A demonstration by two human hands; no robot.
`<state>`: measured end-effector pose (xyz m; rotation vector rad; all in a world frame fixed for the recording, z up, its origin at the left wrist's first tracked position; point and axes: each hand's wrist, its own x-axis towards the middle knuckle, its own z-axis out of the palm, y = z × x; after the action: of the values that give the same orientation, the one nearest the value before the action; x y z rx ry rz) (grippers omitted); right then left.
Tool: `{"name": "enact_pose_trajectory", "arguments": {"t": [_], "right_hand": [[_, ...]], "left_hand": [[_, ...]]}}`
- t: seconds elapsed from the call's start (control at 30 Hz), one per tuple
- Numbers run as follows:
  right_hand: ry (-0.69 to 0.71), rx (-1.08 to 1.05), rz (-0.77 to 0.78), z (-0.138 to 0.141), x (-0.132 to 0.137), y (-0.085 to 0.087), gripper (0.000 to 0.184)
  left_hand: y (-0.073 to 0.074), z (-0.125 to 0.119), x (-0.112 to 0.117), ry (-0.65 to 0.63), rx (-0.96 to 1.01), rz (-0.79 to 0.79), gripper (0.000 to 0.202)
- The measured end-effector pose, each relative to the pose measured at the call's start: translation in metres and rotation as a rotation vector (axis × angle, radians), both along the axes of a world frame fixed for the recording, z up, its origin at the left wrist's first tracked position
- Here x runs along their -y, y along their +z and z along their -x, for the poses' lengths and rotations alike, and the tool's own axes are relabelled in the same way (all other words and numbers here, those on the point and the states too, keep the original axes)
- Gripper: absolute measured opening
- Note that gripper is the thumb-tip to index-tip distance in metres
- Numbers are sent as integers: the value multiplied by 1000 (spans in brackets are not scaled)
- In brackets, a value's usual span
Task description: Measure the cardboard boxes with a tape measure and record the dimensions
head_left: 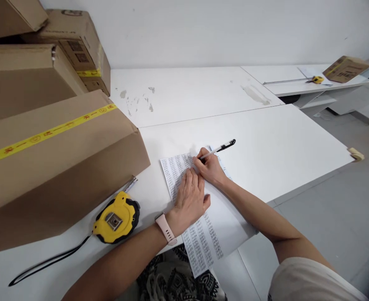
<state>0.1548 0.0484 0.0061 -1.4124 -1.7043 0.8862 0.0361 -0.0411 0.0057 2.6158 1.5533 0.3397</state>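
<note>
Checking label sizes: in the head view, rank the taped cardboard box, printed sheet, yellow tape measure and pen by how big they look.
1. taped cardboard box
2. printed sheet
3. yellow tape measure
4. pen, about as long but much thinner

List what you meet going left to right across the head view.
Taped cardboard box → yellow tape measure → left hand on the printed sheet → right hand holding the pen → second tape measure → small cardboard box.

**Obscured and Unreadable Areas**

The rows on the printed sheet (222, 221) are too small to read. The left hand (189, 200), lying flat, covers its middle. The tip of the pen (220, 148) is hidden behind the gripping right hand (211, 168). The left edge crops the large cardboard box (55, 167).
</note>
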Motion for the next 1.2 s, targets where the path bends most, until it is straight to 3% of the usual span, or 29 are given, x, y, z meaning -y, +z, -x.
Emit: {"name": "enact_pose_trajectory", "arguments": {"t": [0.63,1.2], "right_hand": [[25,-14,-13,-2,-1,-4,21],[10,-2,-44,-4,-5,-9,22]], "left_hand": [[-2,0,1,-2,-43,-14,65],[-7,-1,1,14,-131,-121,69]]}}
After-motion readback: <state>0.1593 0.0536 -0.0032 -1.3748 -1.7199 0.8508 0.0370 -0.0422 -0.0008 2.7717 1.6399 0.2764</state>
